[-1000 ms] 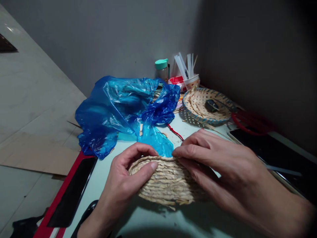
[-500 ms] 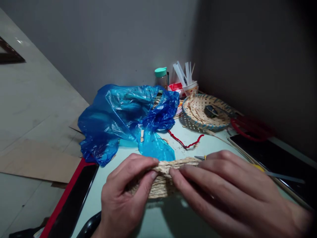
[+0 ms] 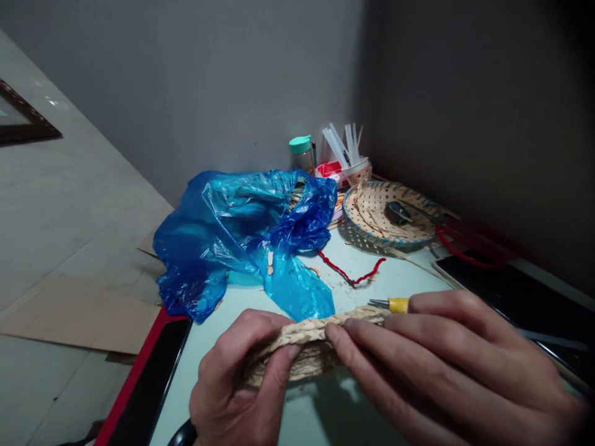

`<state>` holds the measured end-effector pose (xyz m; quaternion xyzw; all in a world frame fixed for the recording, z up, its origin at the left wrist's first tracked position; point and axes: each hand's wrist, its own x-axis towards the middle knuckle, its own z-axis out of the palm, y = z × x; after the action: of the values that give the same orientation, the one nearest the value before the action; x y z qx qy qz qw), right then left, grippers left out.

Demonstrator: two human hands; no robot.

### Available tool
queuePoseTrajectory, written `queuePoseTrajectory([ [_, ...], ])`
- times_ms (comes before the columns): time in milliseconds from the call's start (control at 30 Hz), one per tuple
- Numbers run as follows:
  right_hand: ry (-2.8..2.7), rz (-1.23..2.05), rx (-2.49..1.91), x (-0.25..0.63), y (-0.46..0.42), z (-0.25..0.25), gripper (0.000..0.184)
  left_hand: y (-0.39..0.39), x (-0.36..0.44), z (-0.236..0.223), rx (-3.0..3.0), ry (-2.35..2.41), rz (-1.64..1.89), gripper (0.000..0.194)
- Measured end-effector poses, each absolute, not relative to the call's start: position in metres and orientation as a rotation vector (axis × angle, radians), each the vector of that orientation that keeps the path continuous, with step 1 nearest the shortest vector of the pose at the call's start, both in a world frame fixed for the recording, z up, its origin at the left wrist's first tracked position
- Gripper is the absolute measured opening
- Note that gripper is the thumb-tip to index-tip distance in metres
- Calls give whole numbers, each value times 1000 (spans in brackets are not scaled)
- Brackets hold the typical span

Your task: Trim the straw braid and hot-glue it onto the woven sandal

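Note:
A thick piece of coiled, braided straw is held up above the table between both hands. My left hand grips its left end, with the thumb on the near face and the fingers curled over behind. Across the right part of the piece, my right hand presses its fingertips along the upper braid. That hand also has a tool with a yellow handle tucked in it; a thin metal tip points left over the straw. Its exact kind is unclear, and the rest of it is hidden by the hand.
Blue plastic bag at back left, red cord beside it. Shallow woven basket at back right, near red handles and a dark flat panel. Behind stand a green-lidded jar and a cup of sticks.
The straw piece now tilts, its right end higher, and the left thumb has slid lower on it. More of the yellow handle shows. The whole view has shifted slightly.

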<state>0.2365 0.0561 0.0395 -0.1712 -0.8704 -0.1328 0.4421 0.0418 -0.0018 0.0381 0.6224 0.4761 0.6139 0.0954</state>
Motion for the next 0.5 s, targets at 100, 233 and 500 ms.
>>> queuePoseTrajectory([
  [100, -2135, -336, -463, 237, 56, 41, 24, 2, 37, 36, 1964, 1352, 1805, 45],
  [233, -2147, -373, -497, 236, 57, 44, 19, 6, 28, 38, 2190, 1265, 1757, 42],
  [500, -2150, -295, -608, 240, 53, 32, 21, 2, 33, 40, 2284, 1322, 1775, 40],
])
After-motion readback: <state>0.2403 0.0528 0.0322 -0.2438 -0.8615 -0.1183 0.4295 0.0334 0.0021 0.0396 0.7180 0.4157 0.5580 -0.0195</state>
